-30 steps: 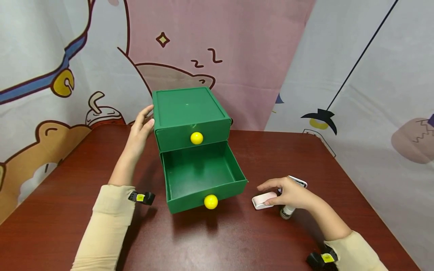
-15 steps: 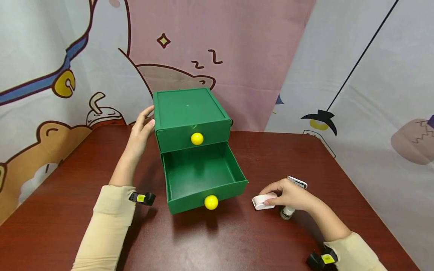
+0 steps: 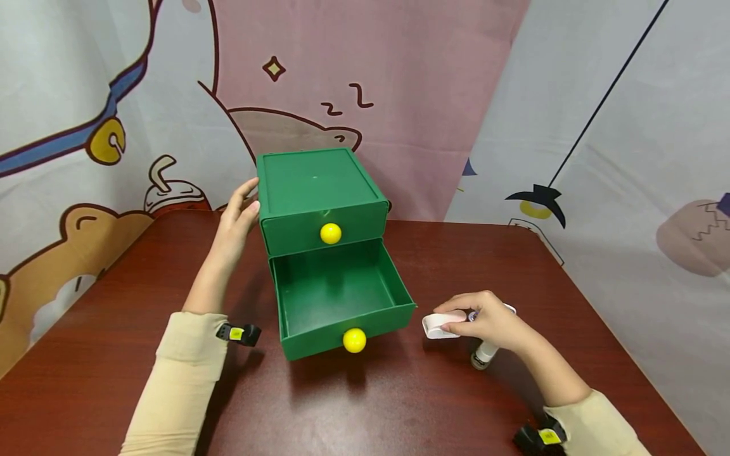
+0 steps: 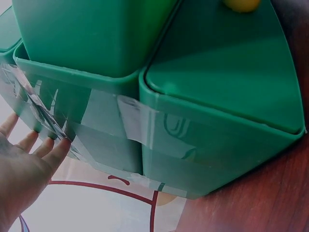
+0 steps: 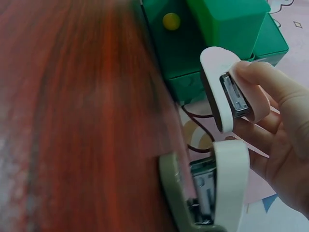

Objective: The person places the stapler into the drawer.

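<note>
My left hand rests its fingertips on the left side of a green two-drawer cabinet. In the left wrist view the spread fingers touch clear tape on that side. The cabinet's lower drawer is pulled out and its inside looks bare; the upper one is closed. To the right, my right hand pinches a small white and pale pink stapler between thumb and fingers, just above the table. The right wrist view shows its metal staple channel. Below that hand lies a second stapler, white with a grey-green base.
Yellow ball knobs stick out from both drawer fronts. The reddish-brown table reaches back to a cartoon-printed curtain. The open drawer's front right corner juts out toward the right hand.
My right fingers have closed on the small stapler and raised it slightly off the table. The left hand and the cabinet have stayed where they were.
</note>
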`<state>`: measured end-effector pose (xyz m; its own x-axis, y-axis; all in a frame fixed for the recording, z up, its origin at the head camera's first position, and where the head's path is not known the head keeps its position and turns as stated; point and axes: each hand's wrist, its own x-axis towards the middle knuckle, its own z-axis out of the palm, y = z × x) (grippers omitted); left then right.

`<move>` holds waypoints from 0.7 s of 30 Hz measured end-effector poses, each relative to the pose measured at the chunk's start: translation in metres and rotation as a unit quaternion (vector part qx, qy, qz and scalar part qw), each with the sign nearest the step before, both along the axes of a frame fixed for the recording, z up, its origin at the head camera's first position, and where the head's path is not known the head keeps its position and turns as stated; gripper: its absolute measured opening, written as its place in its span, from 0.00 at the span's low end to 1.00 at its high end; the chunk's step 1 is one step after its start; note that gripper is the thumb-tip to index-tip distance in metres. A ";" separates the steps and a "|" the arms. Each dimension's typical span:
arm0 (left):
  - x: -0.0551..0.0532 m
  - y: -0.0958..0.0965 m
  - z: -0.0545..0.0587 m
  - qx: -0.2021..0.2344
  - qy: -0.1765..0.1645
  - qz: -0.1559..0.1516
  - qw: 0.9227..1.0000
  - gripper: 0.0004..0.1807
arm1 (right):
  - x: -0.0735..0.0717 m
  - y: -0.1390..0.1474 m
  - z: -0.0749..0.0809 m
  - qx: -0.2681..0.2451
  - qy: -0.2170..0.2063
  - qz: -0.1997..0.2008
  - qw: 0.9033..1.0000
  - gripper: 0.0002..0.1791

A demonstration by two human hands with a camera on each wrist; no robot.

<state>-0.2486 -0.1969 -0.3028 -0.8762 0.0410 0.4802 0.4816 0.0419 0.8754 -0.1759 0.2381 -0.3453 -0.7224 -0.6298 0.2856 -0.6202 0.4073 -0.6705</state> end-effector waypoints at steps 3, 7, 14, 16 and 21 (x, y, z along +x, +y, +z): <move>0.000 0.000 0.000 -0.002 0.002 -0.003 1.000 0.28 | 0.005 -0.005 0.013 -0.012 0.012 -0.013 1.000 0.12; 0.000 0.000 0.001 0.001 0.003 -0.006 1.000 0.28 | 0.008 -0.010 0.027 -0.031 0.033 -0.032 0.998 0.12; 0.001 0.000 0.000 0.007 0.002 -0.010 1.000 0.28 | 0.010 -0.023 0.050 -0.066 0.076 -0.067 0.993 0.13; 0.001 -0.001 0.000 0.007 0.000 -0.012 1.000 0.28 | 0.010 -0.028 0.056 -0.076 0.092 -0.076 0.990 0.14; 0.006 0.002 0.005 0.002 -0.004 -0.011 1.000 0.28 | 0.012 -0.043 0.068 -0.095 0.114 -0.108 0.983 0.14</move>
